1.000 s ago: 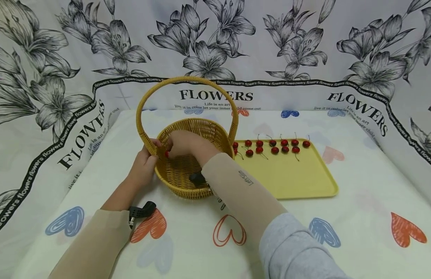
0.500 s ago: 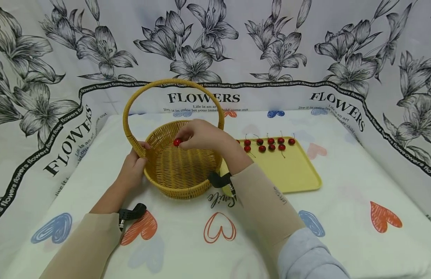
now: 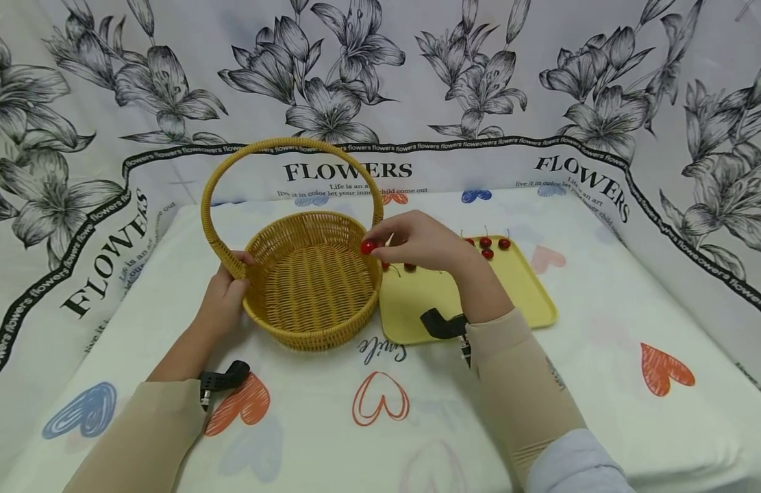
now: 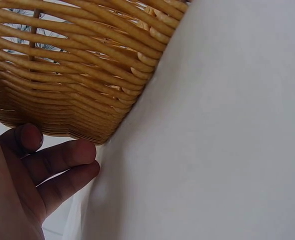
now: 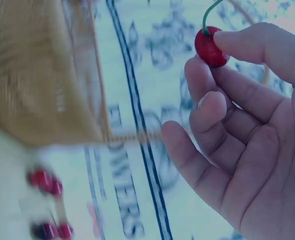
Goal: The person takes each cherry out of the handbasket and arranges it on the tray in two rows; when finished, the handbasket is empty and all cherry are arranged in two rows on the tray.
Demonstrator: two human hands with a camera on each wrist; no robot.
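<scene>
My left hand (image 3: 225,301) grips the yellow wicker basket (image 3: 312,337) at its left side, where the tall handle meets the rim. In the left wrist view, fingers (image 4: 62,160) lie close under the woven wall. My right hand (image 3: 425,241) pinches a red cherry (image 3: 368,246) between thumb and index finger, over the basket's right rim. A green stem rises from this cherry (image 5: 211,47) in the right wrist view. Bare weave shows across the basket's bottom. More cherries (image 3: 488,254) lie along the back of a yellow tray (image 3: 411,315), partly hidden by my right hand.
The tray stands against the basket's right side. A white cloth with printed hearts (image 3: 380,397) covers the table. Behind it hangs a flower-printed curtain (image 3: 331,103). Black camera mounts (image 3: 442,323) are strapped to both wrists.
My right hand has come up out of the basket and moved right with the cherry, now at the right rim. The left hand keeps its hold on the basket. The head view has shifted slightly.
</scene>
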